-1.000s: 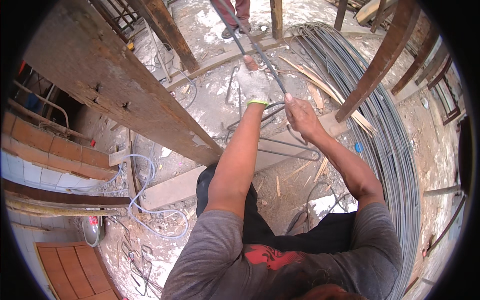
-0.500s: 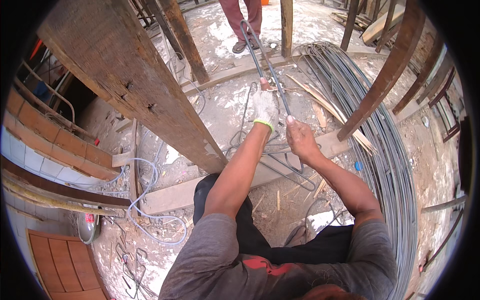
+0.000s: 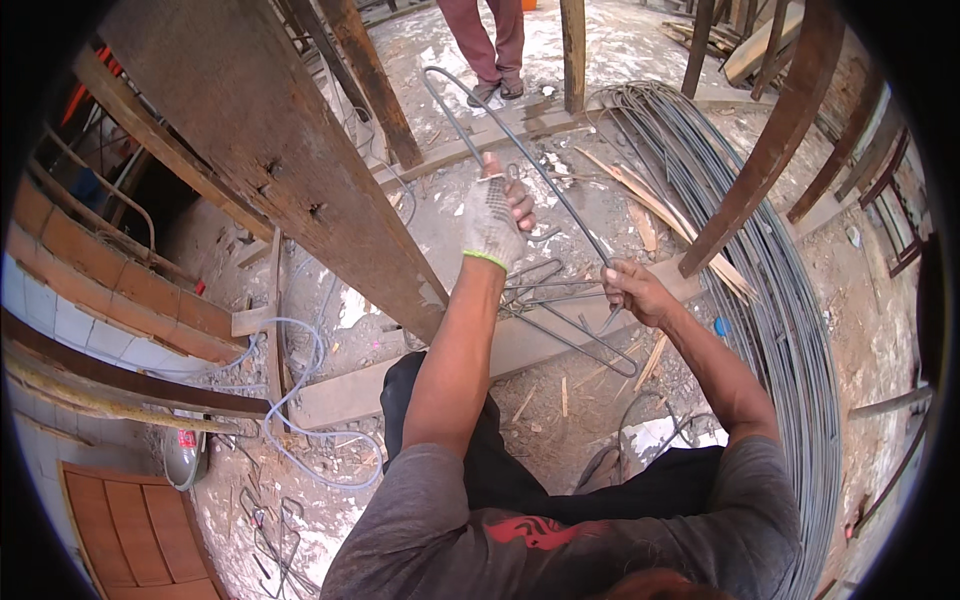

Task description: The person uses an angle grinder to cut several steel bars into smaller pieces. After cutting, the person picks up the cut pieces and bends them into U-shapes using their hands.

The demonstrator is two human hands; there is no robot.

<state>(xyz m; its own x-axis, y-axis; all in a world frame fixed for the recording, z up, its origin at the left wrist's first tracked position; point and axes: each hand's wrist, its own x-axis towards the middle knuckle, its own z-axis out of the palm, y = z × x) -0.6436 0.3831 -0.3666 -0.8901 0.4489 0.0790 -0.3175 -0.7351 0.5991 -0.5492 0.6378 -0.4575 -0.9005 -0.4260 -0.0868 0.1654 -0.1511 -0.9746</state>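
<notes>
A bent steel rod (image 3: 540, 165), long and narrow with a rounded far end, stretches out ahead of me between both hands. My left hand (image 3: 497, 215), in a whitish fingerless glove with a lime cuff, is closed around its left leg, thumb along the bar. Bare, my right hand (image 3: 637, 290) pinches the longer right leg near its near end. Below the hands, several bent steel bars (image 3: 570, 335) lie in an overlapping heap on a wooden plank (image 3: 345, 400). Part of the heap passes behind my hands.
A thick wooden post (image 3: 290, 170) leans close by my left arm. Long steel rods (image 3: 790, 400) curve along my right. Split wood (image 3: 650, 205) lies beside them. Ahead stands a person in maroon trousers (image 3: 490, 40). A pale hose (image 3: 310, 350) loops at left, above more bent bars (image 3: 280, 535).
The rod's far end has swung left and its legs look wider apart. My left hand has moved left and slightly down; my right hand has shifted right and a little down.
</notes>
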